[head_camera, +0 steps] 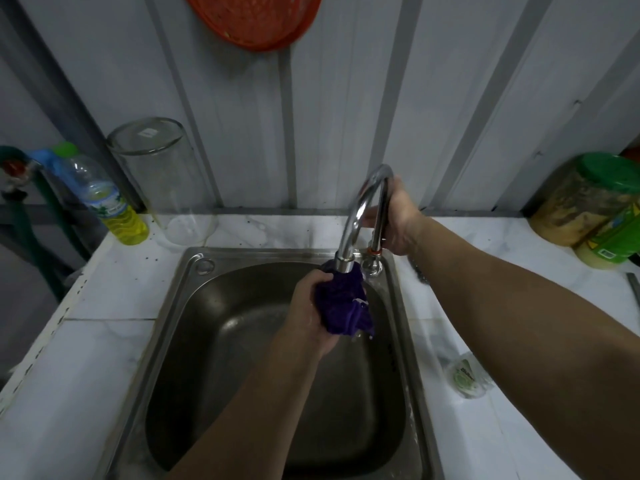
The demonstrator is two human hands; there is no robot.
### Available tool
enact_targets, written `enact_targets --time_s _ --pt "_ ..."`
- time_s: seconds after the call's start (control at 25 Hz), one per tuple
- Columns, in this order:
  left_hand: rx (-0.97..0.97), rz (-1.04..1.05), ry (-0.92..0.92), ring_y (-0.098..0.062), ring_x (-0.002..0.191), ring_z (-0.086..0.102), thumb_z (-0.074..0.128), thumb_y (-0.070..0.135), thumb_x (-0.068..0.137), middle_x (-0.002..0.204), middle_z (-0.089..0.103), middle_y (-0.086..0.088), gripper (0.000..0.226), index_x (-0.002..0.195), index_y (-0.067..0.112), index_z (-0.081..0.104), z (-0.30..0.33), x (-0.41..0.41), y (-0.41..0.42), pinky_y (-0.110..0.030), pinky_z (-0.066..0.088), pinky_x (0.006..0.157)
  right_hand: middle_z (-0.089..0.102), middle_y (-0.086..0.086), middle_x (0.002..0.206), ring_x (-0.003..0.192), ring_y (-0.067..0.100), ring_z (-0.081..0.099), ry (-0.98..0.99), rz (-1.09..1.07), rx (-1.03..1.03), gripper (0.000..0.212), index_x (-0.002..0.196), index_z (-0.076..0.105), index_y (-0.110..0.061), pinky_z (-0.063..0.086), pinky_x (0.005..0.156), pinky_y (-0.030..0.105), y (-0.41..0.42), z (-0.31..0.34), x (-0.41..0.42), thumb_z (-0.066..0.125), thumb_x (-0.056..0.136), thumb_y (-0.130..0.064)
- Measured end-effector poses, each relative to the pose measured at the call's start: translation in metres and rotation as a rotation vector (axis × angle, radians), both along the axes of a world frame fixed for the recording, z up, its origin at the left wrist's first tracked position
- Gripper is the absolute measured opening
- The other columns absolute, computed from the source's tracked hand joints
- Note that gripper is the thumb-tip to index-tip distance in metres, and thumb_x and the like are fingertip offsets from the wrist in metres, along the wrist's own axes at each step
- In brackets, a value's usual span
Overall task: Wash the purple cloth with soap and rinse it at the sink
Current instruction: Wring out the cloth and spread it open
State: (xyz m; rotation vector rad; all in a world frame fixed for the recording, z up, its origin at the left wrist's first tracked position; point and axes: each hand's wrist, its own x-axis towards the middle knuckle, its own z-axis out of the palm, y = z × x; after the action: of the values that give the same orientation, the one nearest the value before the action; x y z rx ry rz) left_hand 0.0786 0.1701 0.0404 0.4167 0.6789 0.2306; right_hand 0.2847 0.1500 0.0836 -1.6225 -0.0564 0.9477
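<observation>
My left hand (308,306) bunches the purple cloth (346,303) under the faucet spout (346,261) to catch water. My right hand (398,220), at one o'clock, wraps the faucet's rear, presumably working the valve.

The sink (194,306) is set into the counter (104,358), with the tap (360,216) rising from its back rim. The left hand (308,313) holds the cloth (343,306) over the basin, right under the spout. The right hand (398,220) sits behind the tap. Back left on the counter stand a bottle (110,199) and a glass (162,174); back right, a jar (588,202). Right of the sink lies what may be a sachet (465,377).
</observation>
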Motion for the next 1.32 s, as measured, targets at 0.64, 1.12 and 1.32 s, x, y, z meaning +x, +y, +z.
enact_targets --time_s 0.64,1.12,1.32 --pt "0.127 -0.365 -0.023 -0.033 0.081 0.070 0.060 0.020 0.079 0.092 0.072 -0.020 0.040 0.111 -0.002 0.068 0.009 -0.062 0.002 -0.040 0.057 0.075 0.077 0.013 0.092 0.086 0.031 0.076 -0.270 0.167 -0.017 0.029 0.100 0.069 -0.013 0.062 0.084 0.052 -0.063 -0.022 -0.144 0.078 0.084 -0.036" --pt "0.196 -0.642 0.042 -0.006 0.042 0.041 0.066 0.035 0.085 0.064 0.049 0.004 0.026 0.093 0.011 0.062 0.027 -0.089 -0.006 -0.018 0.036 0.042 0.059 0.028 0.137 0.126 0.042 0.058 0.337 0.173 0.601 0.087 0.141 0.053 -0.008 0.054 0.097 0.050 -0.077 -0.048 -0.172 0.085 0.071 -0.047" --pt "0.111 -0.696 0.066 -0.005 0.036 0.041 0.067 0.058 0.085 0.055 0.046 0.005 0.044 0.073 0.016 0.059 0.040 -0.084 -0.019 -0.017 0.034 0.036 0.072 0.021 0.099 0.090 0.031 0.072 0.381 0.191 0.621 0.056 0.102 0.071 -0.001 0.061 0.079 0.042 -0.073 -0.036 -0.168 0.093 0.059 -0.029"
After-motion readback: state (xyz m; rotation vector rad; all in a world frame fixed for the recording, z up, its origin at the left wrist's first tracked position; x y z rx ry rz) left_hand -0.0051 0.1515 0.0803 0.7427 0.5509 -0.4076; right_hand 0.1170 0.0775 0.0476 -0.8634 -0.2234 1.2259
